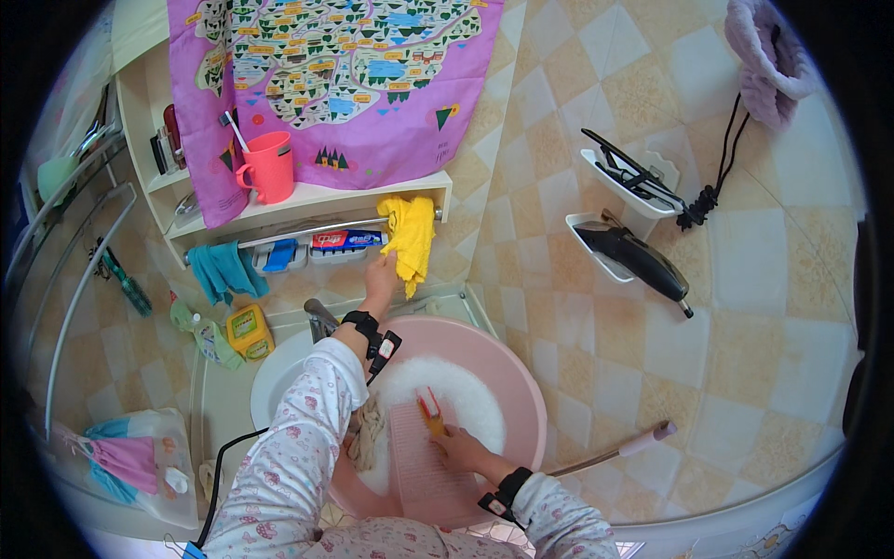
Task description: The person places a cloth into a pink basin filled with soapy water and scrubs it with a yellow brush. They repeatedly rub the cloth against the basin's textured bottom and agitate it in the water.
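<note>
My left hand (380,278) is raised to the rail, its fingers closed at the left edge of a yellow cloth (407,233) that hangs there. Low over the pink basin (526,382), my right hand (459,449) grips the yellow handle of a scrub brush (430,410) with a red and white head. Beneath the brush a pink washboard (424,475) leans in the basin. White suds (480,396) cover the water. A wet beige cloth (371,443) lies left of the washboard, partly hidden by my left sleeve.
Behind the basin is a faucet (319,315). A white shelf (326,193) holds a coral cup (270,168) with a toothbrush. A teal cloth (223,270) hangs on the rail. Left stand a yellow box (250,333) and a green pouch (212,340). Black hair clippers (638,261) sit in a wall holder.
</note>
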`<state>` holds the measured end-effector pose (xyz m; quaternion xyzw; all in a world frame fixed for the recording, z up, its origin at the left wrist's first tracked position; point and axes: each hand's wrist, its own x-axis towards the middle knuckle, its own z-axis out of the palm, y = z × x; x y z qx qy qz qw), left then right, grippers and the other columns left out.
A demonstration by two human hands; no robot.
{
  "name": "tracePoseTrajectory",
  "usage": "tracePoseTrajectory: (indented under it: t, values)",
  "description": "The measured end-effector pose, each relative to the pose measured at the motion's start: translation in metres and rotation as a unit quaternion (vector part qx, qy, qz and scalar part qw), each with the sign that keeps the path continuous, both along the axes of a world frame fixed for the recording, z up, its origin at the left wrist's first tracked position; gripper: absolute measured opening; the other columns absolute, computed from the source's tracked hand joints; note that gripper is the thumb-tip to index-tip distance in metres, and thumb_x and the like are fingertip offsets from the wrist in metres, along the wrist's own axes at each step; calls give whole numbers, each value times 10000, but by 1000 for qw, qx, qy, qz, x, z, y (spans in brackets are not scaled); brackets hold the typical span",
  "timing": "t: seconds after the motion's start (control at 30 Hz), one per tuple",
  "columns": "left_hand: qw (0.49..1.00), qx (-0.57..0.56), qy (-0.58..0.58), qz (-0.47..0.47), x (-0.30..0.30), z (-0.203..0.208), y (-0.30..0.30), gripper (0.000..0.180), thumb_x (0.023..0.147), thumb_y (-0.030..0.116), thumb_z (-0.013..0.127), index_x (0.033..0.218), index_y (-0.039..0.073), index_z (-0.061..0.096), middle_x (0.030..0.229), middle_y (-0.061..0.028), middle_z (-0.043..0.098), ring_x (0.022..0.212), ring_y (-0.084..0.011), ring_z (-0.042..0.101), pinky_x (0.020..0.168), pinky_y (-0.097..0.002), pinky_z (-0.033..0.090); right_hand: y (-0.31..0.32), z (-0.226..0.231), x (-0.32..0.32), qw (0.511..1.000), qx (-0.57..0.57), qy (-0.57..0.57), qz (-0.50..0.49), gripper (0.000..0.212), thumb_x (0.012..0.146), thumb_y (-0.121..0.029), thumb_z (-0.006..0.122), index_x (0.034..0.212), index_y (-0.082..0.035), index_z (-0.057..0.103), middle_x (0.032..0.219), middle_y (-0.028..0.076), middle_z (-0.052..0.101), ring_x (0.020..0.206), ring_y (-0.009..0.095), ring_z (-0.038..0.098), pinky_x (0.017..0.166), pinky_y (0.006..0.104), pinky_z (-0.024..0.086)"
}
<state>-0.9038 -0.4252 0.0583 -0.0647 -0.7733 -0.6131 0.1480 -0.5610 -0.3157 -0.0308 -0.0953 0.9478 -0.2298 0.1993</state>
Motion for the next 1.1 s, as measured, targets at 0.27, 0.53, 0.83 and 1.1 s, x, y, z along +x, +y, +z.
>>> tracePoseTrajectory:
  t: [0.27,0.53,0.83,1.1]
  values:
    - [994,-51,94,11,4,15,-4,233,828,118,479,979,8,618,860,-222,643,787,-363,622,667,-424,474,-1,3,0,999,2,34,14,392,801,-179,508,1180,-81,530,1203,228,474,1059,415,489,888,436,434]
    - [999,-6,-9,50,29,43,-36,414,673,97,670,1030,-40,512,996,-230,552,986,-358,538,831,-429,430,1,5,-1,999,-31,22,15,402,774,-179,544,1172,-123,548,1217,234,482,1066,402,500,903,430,433]
    - [850,-142,20,507,12,61,-256,805,682,191,751,1267,-40,248,1288,-308,251,1147,-433,359,985,-456,316,-6,16,-12,998,49,-36,28,441,777,-260,586,1189,-107,543,1212,216,492,1078,379,500,928,411,416]
    - [930,-63,8,362,-49,43,-362,411,761,151,658,1101,1,483,1035,-203,582,962,-392,562,841,-438,441,-18,14,-20,998,65,12,12,439,759,-248,607,1156,-69,551,1166,234,519,1075,369,499,931,426,413]
